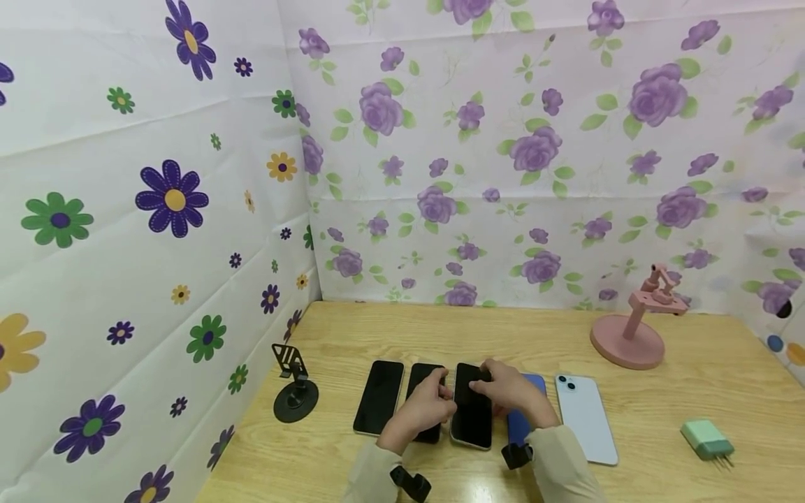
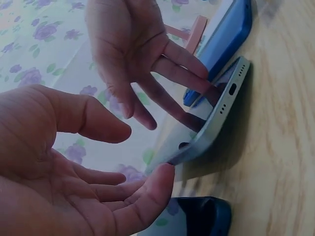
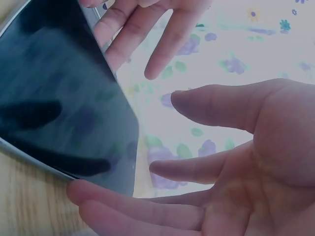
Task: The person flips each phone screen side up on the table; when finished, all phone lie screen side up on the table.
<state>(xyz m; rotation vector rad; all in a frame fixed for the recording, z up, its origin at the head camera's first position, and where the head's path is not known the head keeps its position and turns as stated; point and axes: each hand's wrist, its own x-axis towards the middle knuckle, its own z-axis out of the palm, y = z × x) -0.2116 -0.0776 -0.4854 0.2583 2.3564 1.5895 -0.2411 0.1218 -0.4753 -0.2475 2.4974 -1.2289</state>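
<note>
A black-screened phone with a pale frame lies face up between my two hands. In the left wrist view its frame edge shows a charging port. My left hand hovers over a second dark phone, partly covering it, with a fingertip right at the middle phone's edge. My right hand is at the other side of the middle phone, fingers extended; fingertips meet its edge in the right wrist view. Beneath the right hand is a blue phone, partly hidden.
Another black phone lies at the row's left end, a pale blue phone with its cameras up at the right end. A black stand is far left. A pink stand and a green charger plug are on the right.
</note>
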